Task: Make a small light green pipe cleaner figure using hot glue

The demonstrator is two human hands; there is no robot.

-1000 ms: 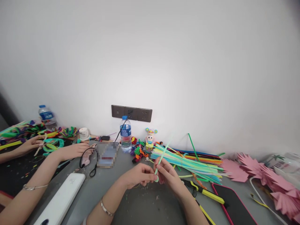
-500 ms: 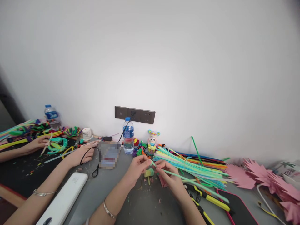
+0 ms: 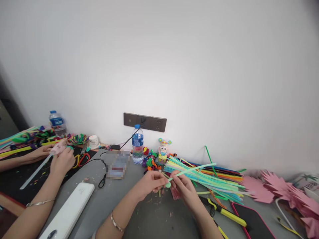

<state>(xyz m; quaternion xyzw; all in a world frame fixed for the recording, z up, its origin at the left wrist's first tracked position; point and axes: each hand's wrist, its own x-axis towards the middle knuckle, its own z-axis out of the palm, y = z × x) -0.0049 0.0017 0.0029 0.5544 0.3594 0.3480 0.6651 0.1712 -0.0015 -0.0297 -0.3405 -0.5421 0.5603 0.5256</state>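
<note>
Swung up from low down, the long green fuzzy stick [image 3: 195, 169] now points up and right from the grip. Left hand [image 3: 152, 183] and right hand [image 3: 183, 186] pinch it, fingertips closed, near its curled end.

Soft, fairly bright indoor light; source out of view. Wall [image 3: 189, 79] palest at centre, dimmer toward corners. Faint sheen on grey desk [image 3: 149, 222]. Wide-angle stretch at edges; pink paper [image 3: 289, 189] smeared at right. Pixelated patch mid-left.
</note>
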